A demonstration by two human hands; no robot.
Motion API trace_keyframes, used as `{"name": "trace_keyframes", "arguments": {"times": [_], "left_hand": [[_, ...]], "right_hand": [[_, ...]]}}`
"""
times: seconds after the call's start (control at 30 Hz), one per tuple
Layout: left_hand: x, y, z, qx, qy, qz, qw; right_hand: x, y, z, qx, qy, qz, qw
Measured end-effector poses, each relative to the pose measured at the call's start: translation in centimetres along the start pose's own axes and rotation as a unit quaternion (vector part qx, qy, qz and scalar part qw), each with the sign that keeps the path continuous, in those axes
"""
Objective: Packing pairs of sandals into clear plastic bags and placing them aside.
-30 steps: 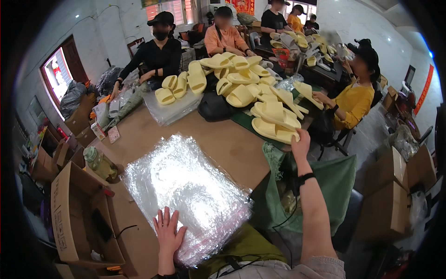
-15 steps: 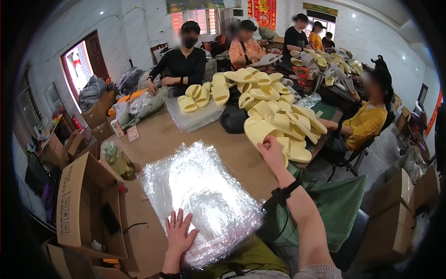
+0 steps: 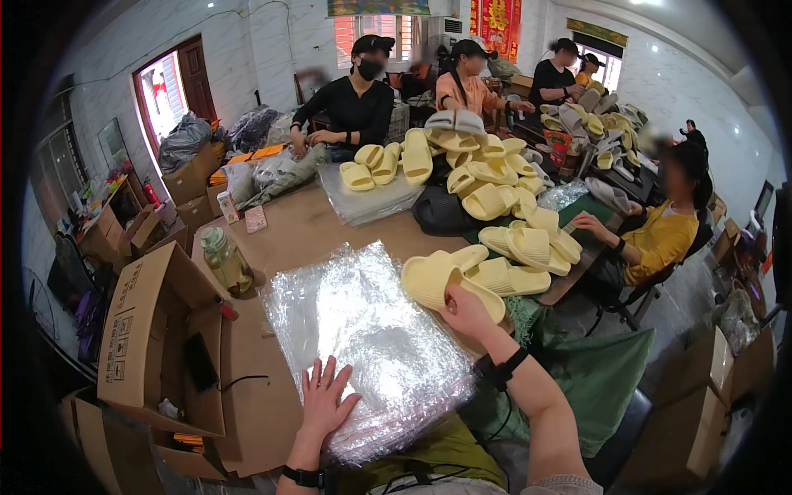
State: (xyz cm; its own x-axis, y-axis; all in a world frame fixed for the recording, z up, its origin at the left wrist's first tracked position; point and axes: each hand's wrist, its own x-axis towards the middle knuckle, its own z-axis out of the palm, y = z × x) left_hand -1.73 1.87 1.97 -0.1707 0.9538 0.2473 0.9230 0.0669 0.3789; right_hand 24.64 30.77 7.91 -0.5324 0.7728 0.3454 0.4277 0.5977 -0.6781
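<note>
A yellow slipper (image 3: 429, 282) is in the right hand (image 3: 469, 315), by the right edge of the clear plastic stack (image 3: 355, 322), which carries no slipper yet. A large slipper heap (image 3: 488, 201) lies on the counter (image 3: 293, 224) beyond the stack, so most of the handling appears to be left. The right forearm slants inward from right of the stack, fingers pinching the slipper's near side. The left hand (image 3: 328, 404) rests palm down on the stack's near part, fingers spread, gripping nothing.

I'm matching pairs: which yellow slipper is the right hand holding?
The frontmost slipper, nearest the shiny foreground plastic; the right hand grips it, while the other yellow slippers sit farther back.
</note>
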Motion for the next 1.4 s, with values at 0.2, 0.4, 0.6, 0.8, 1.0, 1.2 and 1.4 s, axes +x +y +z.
{"name": "trace_keyframes", "arguments": {"times": [0.2, 0.4, 0.6, 0.8, 1.0, 1.2, 1.4], "left_hand": [[-0.1, -0.1, 0.2, -0.003, 0.005, -0.002, 1.0], [0.0, 0.0, -0.3, 0.004, -0.001, -0.012, 1.0], [-0.2, -0.1, -0.1, 0.013, -0.007, -0.021, 1.0], [-0.6, -0.5, 0.4, 0.008, 0.001, -0.007, 1.0], [-0.2, -0.4, 0.8, 0.015, 0.013, -0.003, 1.0], [-0.2, -0.4, 0.4, 0.017, 0.024, 0.001, 1.0], [-0.5, -0.7, 0.1, 0.021, 0.021, -0.006, 1.0]], "right_hand": [[1.5, 5.2, -2.0, -0.018, -0.26, 0.019, 0.965], [5.5, 5.8, -2.4, -0.287, -0.021, -0.012, 0.958], [8.2, 7.6, 1.0, -0.066, -0.015, 0.081, 0.994], [9.4, 10.1, 1.8, -0.045, 0.011, 0.085, 0.995], [8.4, 7.8, -2.3, 0.048, 0.132, 0.02, 0.99], [5.4, -3.6, -6.6, 0.243, 0.191, -0.039, 0.95], [0.4, -11.3, 0.6, 0.148, 0.053, -0.076, 0.985]]}}
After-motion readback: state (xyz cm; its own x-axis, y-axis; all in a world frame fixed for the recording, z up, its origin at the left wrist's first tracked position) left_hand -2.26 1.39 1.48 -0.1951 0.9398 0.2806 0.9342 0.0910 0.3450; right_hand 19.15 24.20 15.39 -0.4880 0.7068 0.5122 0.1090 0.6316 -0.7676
